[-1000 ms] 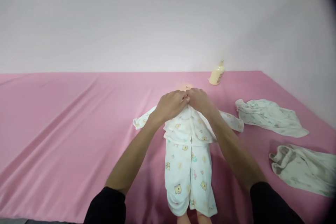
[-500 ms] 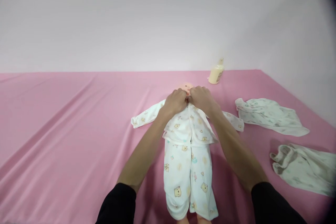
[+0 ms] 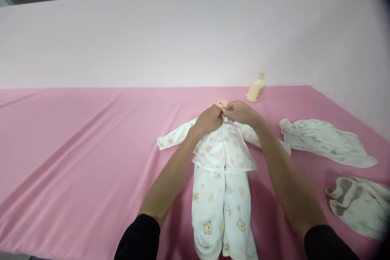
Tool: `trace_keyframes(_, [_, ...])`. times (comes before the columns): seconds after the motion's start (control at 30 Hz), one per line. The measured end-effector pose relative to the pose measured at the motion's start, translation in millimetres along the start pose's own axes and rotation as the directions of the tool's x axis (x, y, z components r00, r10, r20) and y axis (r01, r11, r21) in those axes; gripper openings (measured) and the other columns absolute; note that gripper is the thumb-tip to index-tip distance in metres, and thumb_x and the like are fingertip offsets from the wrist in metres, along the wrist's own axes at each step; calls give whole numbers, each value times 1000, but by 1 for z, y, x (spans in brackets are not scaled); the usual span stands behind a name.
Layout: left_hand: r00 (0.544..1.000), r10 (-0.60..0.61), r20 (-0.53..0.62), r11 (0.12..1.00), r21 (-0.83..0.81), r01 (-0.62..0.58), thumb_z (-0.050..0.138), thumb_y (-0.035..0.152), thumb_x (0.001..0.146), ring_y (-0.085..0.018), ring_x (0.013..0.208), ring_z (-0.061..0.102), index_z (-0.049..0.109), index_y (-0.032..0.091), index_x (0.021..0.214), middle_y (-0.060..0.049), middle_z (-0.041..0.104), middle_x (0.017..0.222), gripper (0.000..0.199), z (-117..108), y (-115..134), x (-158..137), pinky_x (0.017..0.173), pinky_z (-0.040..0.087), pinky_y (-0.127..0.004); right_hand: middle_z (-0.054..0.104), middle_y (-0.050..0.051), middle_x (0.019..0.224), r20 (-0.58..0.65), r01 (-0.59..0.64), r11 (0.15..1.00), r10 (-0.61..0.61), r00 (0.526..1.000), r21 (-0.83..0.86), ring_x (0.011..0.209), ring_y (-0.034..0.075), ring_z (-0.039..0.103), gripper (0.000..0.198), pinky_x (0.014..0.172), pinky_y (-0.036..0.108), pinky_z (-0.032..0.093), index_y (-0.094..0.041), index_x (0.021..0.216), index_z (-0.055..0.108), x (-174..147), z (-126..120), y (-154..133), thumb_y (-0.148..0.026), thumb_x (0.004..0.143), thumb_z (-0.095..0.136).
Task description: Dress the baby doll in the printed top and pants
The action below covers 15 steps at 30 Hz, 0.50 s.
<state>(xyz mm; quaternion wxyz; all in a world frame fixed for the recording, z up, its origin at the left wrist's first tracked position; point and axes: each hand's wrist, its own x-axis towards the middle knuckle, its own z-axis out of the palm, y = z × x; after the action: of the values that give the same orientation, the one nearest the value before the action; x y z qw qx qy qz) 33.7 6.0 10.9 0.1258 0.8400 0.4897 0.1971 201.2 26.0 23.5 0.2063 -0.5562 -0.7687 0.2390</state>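
A baby doll [image 3: 220,103] lies on its back with its head away from me. It wears a white bear-print jacket [image 3: 210,148] and matching trousers [image 3: 209,207]. Both sleeves are spread out to the sides. At the neck, my left hand [image 3: 210,119] is closed on the jacket's collar, its fingertips mostly hidden. Just across the front opening, my right hand [image 3: 240,112] pinches the collar from the other side, thumb and fingers together. The two hands nearly touch below the doll's face, and they cover part of the neckline.
Pink cloth [image 3: 91,162] covers the table, with creases on the left. A pale yellow pump bottle [image 3: 255,90] stands near the white wall [image 3: 152,40] at the back. To the right lie a crumpled white garment [image 3: 326,140] and, nearer me, another one [image 3: 362,207].
My right hand has shifted slightly to the right and turned, its fingers now in a pinch. My left hand stays at the collar. The camera view has tilted up a little.
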Motion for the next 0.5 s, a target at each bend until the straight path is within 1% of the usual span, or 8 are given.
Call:
trace_keyframes(0.07, [1000, 8, -8, 1000, -30, -9, 42, 15, 83, -20, 85, 59, 54, 18, 78, -9, 64, 96, 14, -3, -1, 1, 70, 40, -31, 59, -2, 60, 33, 1, 991, -5, 999, 134, 56, 11, 52, 8, 49, 22, 33, -18, 71, 58, -2, -3, 2, -23, 76, 55])
trace_keyframes(0.17, [1000, 12, -10, 998, -69, -13, 43, 15, 81, -19, 80, 58, 53, 19, 72, -6, 63, 87, 14, -8, -3, 2, 69, 40, -31, 61, -1, 61, 57, 25, 974, -39, 998, 225, 57, 10, 54, 7, 54, 20, 39, -17, 72, 59, -5, -5, 4, -19, 76, 55])
trace_keyframes(0.23, [1000, 15, 12, 995, -103, -14, 45, 18, 81, -19, 78, 57, 54, 19, 71, -5, 62, 86, 13, -11, -5, 2, 68, 41, -30, 62, 0, 62, 67, 33, 975, -49, 997, 220, 59, 10, 55, 8, 56, 20, 41, -17, 71, 59, -6, -6, 4, -19, 77, 55])
trace_keyframes(0.33, [999, 22, 42, 989, -146, -16, 46, 21, 82, -17, 75, 56, 54, 19, 71, -4, 60, 85, 13, -14, -6, 0, 66, 41, -30, 63, 0, 64, 78, 27, 986, -41, 996, 167, 59, 11, 57, 8, 53, 20, 40, -17, 73, 60, -6, -7, 3, -21, 78, 56])
trace_keyframes(0.5, [999, 22, 46, 986, -166, -14, 43, 20, 82, -18, 79, 57, 55, 19, 76, -5, 61, 89, 14, -14, -8, 0, 70, 43, -30, 63, 0, 64, 83, 0, 994, -10, 997, 113, 59, 11, 56, 8, 50, 20, 37, -17, 72, 60, -7, -8, 1, -22, 77, 56])
